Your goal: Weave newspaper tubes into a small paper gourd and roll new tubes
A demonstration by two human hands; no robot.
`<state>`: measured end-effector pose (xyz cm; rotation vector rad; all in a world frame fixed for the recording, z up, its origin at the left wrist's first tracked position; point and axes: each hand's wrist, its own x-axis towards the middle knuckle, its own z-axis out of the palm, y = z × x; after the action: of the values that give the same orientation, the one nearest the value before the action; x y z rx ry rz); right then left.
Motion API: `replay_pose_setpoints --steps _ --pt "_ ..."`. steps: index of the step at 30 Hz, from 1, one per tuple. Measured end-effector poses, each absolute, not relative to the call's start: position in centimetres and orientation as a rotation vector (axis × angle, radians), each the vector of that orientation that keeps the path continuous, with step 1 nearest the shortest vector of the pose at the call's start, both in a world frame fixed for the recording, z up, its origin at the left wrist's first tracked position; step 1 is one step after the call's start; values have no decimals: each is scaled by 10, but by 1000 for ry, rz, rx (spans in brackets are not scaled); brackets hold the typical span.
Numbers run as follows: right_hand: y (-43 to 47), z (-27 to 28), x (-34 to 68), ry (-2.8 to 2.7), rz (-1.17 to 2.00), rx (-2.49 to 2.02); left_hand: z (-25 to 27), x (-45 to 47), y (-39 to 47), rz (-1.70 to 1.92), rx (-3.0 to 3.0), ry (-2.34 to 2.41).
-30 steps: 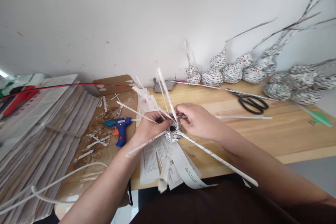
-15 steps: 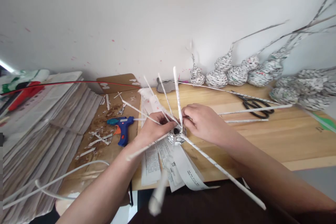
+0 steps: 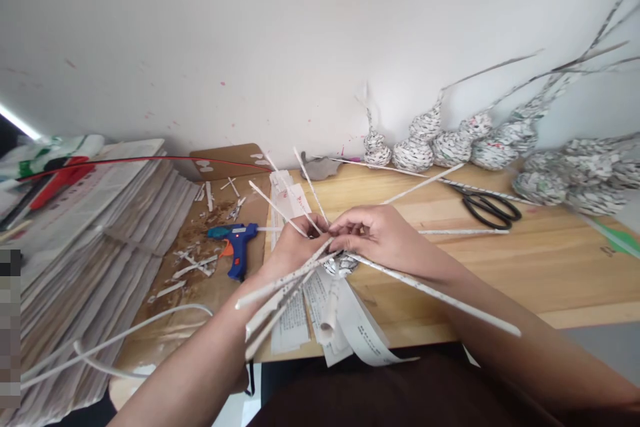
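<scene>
"Since the hands nearly cover it, where is the woven newspaper base (image 3: 341,265)?"

"Just under the grip, a little toward the body. Only its near side shows below the right thumb. Its rolled-paper rods (image 3: 435,292) fan out on every side: some away past the left knuckles, some back over the left wrist, one running out below the right forearm. A wider paper tube (image 3: 329,317) points from it toward the lap."

"And the grip?"

"The left hand (image 3: 301,240) has thumb and fingers closed on rods near their roots. The right hand (image 3: 373,230) meets it, thumb and fingertips drawn together, apparently pinching a rod too; its knuckles hide which one."

"How would you expect it to handle?"

"Very light, I'd say, and dry enough not to slip. The rods look fairly stiff lengthwise but hollow, so a hard squeeze could crease or flatten them. I'd hold them right at the base, where the weave backs them up, rather than by the long ends."

"Anything else near?"

"Paper strips (image 3: 293,327) lie beneath the grip, a blue glue gun (image 3: 239,240) left of it, black-handled scissors (image 3: 493,210) well to its right."
</scene>
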<state>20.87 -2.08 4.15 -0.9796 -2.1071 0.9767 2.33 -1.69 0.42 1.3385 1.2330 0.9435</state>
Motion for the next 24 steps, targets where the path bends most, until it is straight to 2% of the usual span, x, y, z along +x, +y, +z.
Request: replay_pose_setpoints --steps 6,11,19,24 --pt "-16 41 215 -2112 1058 -1032 2 24 -11 917 1280 1205" --pt "-15 38 213 -2142 952 -1053 1 24 -11 885 1249 1195" --pt "-18 28 203 -2145 551 -1174 2 25 -16 943 1238 1131" --pt "-17 23 202 -2091 602 -1231 1 27 -16 981 1170 1138"
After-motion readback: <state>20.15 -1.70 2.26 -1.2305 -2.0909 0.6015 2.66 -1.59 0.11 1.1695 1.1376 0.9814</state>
